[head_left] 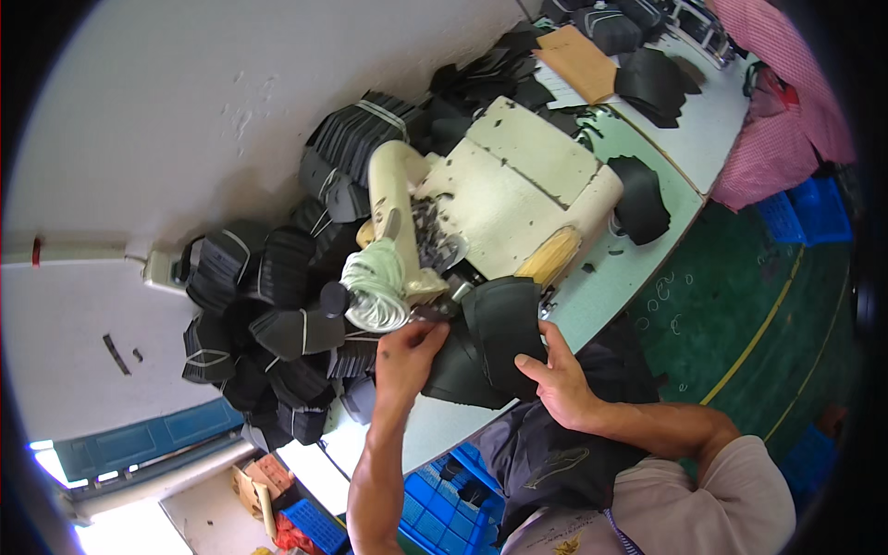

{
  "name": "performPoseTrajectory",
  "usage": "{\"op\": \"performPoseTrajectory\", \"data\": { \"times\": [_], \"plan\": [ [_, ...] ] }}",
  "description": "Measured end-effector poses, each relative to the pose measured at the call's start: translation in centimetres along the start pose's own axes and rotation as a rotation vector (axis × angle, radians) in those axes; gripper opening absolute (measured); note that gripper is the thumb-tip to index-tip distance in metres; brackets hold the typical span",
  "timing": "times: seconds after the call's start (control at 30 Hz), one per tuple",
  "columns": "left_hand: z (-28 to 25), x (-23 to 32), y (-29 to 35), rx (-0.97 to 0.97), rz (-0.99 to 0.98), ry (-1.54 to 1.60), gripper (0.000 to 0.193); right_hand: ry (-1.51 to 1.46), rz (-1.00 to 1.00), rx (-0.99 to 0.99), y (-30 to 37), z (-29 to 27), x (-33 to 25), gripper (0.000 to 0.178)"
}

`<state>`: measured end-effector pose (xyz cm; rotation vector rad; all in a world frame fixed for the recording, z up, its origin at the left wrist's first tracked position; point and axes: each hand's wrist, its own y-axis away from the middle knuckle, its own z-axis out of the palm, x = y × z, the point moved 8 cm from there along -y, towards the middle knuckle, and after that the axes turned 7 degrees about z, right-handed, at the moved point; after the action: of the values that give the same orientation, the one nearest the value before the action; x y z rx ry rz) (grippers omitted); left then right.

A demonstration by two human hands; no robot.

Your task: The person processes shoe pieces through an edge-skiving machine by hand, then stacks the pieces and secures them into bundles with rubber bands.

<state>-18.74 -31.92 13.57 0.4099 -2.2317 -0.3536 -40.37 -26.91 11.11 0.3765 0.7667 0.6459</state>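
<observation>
My left hand point(407, 359) pinches the left edge of a black sheet piece point(455, 368), close under the working end of a cream bench machine point(527, 176). On the other side my right hand point(559, 381) grips a curved black panel point(505, 326), its thumb lying on top and the other fingers mostly hidden. The panel overlaps the sheet piece; whether the two are joined I cannot tell. Both lie at the front of the machine over the pale green table point(442, 435). A coil of white cord point(376, 287) hangs on the machine just beyond my left hand.
Bundles of black cut pieces point(296, 333) are piled at left, against the wall. A loose black piece point(640, 200) lies right of the machine, a brown card point(577, 63) farther back. Blue crates point(448, 509) stand below the table. A person in pink checked cloth point(777, 120) is at far right.
</observation>
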Motion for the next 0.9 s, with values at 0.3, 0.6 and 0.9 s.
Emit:
{"op": "performPoseTrajectory", "data": {
  "times": [0.3,0.6,0.9],
  "plan": [
    [0.1,1.0,-0.1,0.001,-0.014,0.004,0.03,0.048,-0.032,-0.013,0.2,-0.4,0.0,0.049],
    [0.2,1.5,0.0,-0.046,-0.049,-0.049,0.036,0.037,-0.067,-0.029,0.1,-0.5,-0.5,0.052],
    [0.1,1.1,0.5,-0.001,-0.011,0.115,0.033,-0.024,-0.009,-0.07,0.6,0.4,-1.4,0.052]
  ]
}}
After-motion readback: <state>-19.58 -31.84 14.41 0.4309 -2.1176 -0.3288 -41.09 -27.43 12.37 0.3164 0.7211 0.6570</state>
